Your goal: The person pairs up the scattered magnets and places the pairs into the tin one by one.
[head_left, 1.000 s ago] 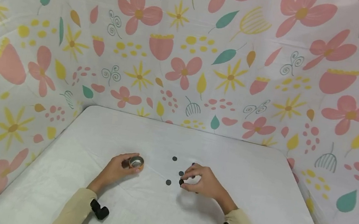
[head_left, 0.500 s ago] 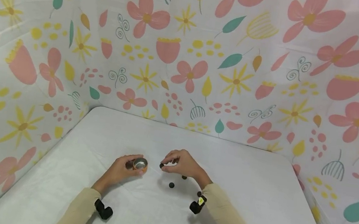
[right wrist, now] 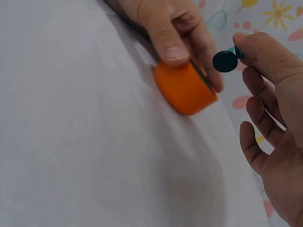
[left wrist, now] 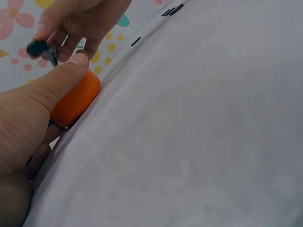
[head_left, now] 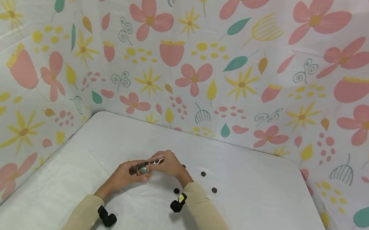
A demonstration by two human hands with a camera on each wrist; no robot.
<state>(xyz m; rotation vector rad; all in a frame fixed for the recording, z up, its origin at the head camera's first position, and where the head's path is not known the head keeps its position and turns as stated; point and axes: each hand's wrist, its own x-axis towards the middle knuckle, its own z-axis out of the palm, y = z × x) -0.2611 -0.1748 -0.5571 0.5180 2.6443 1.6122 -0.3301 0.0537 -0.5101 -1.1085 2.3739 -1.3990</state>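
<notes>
In the head view my left hand (head_left: 122, 174) grips a small round cup (head_left: 144, 171), orange outside with a shiny metal inside, upright on the table. Its thumb and fingers lie around the orange wall (right wrist: 183, 90). My right hand (head_left: 169, 164) is over the cup's rim. Between its thumb and finger it pinches small dark discs (right wrist: 225, 62); two show, one face-on and one nearly edge-on, just above the cup. The other right fingers are loosely bent. Whether anything lies inside the cup cannot be made out.
Several dark discs lie flat on the white table to the right of the hands, among them one disc (head_left: 203, 174), a disc (head_left: 214, 190) and a nearer disc (head_left: 176, 191). A floral cloth wall (head_left: 194, 72) rises behind the table (head_left: 261, 222).
My right hand has moved left with its pinched discs, from among the loose discs to over the cup. The left hand keeps holding the cup in about the same place.
</notes>
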